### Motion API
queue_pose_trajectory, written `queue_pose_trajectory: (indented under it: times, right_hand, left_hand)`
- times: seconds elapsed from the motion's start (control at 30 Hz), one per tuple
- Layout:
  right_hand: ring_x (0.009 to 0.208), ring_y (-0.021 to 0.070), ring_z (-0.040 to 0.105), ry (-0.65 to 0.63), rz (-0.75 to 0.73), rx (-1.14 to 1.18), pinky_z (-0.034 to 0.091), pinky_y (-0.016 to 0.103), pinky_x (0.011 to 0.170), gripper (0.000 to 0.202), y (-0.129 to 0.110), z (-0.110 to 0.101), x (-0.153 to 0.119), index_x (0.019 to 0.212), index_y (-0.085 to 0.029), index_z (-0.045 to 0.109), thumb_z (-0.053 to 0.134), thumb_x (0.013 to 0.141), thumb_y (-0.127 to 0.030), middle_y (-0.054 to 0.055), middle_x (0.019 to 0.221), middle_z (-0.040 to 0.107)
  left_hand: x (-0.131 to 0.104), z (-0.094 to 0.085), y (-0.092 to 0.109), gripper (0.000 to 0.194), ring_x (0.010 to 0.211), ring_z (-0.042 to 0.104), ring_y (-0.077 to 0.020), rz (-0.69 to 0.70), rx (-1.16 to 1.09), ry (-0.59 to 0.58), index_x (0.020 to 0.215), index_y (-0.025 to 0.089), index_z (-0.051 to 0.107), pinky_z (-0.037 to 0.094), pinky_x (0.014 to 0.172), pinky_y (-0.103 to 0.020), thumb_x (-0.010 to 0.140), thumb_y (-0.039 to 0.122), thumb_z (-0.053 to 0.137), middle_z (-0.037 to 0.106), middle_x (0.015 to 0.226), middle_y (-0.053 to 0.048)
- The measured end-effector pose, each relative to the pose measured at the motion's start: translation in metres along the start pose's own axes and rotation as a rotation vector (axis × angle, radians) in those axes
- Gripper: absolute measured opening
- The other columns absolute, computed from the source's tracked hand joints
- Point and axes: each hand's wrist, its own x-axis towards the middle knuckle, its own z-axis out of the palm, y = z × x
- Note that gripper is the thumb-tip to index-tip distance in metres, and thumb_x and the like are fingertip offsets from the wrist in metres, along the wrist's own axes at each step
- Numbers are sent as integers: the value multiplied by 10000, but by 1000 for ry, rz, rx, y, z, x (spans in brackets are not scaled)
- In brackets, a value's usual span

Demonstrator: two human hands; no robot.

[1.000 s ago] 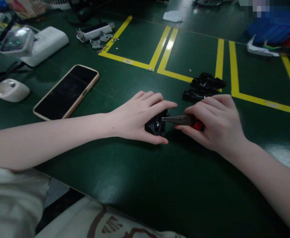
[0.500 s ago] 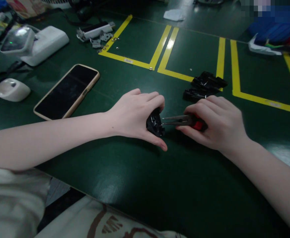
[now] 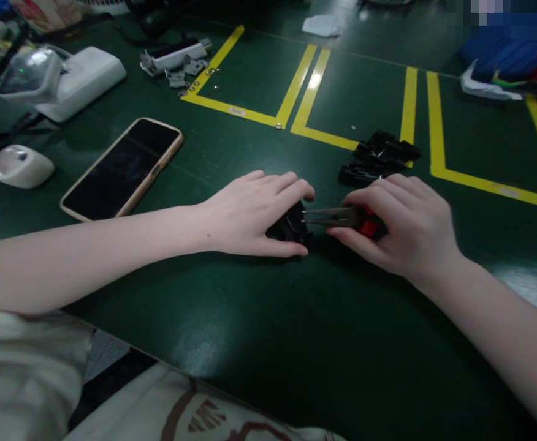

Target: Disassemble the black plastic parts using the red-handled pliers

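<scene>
My left hand (image 3: 259, 211) is wrapped over a black plastic part (image 3: 295, 225), its thumb on the near side and its fingers on the far side. Most of that part is hidden under the palm. In my right hand (image 3: 401, 223) is a pair of needle-nose pliers (image 3: 337, 216) with red on the handles. The plier jaws are slightly apart, and their tips point left at the black part's right end. Whether they touch it I cannot tell. Just beyond my right hand lies a pile of similar black plastic parts (image 3: 379, 156).
A phone (image 3: 124, 168) lies left of my left hand. Further left are a white rounded object (image 3: 20, 165) and a white device with a screen (image 3: 84, 79). Metal pieces (image 3: 176, 61) and small rings lie at the back. Yellow tape (image 3: 326, 138) marks the green table.
My left hand has turned slightly, its fingers shifting right and its thumb drawing up closer to the black part. The part is more covered now. The plier tips have risen slightly.
</scene>
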Motion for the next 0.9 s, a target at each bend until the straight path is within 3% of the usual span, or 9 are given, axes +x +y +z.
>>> queue_pose_trajectory:
  times: [0.2,0.47,0.6,0.73,0.83,0.9]
  right_hand:
    - [794,281,642,12,14,10,435,433,596,285,3,0,-3,1016,-231,625,600,961,-510,108,921,703]
    - [830,303,656,-100,97,23,455,452,613,359,-1,-4,1,1027,-253,652,549,963,-590,117,962,731]
    - [847,313,665,-93,117,43,469,465,628,390,-3,-5,2,1062,-245,663,518,972,-596,122,989,740]
    - [881,305,676,-79,110,33,509,459,663,354,-3,-4,0,1093,-248,647,533,976,-562,125,1032,739]
    - [871,270,684,32,4,11,520,403,627,340,-2,-1,-3,1088,-219,618,586,963,-533,127,1036,730]
    - [845,246,685,101,-65,-2,514,368,596,362,-1,0,-4,1078,-198,603,624,948,-534,113,994,725]
  left_hand:
    - [2,-2,-8,623,715,642,-191,-30,13,0,979,184,627,342,609,-284,789,774,690,680,853,-12]
    - [-1,-7,-4,673,541,549,-150,-21,-14,47,780,203,586,313,602,-296,759,874,622,606,621,30]
    - [-1,-4,-3,654,551,537,-150,-31,-40,42,838,195,594,312,589,-285,822,849,584,618,660,18]
    - [-1,-2,-2,521,658,589,-148,-45,-118,10,1069,173,602,349,592,-252,935,677,607,681,884,-22]
    - [-1,-3,-2,433,714,599,-145,-20,-122,-12,1149,169,587,371,598,-244,995,573,566,677,1027,-51]
    - [-1,-3,-1,363,682,582,-140,-23,-102,-21,1120,166,589,356,573,-242,1009,510,563,672,1006,-47]
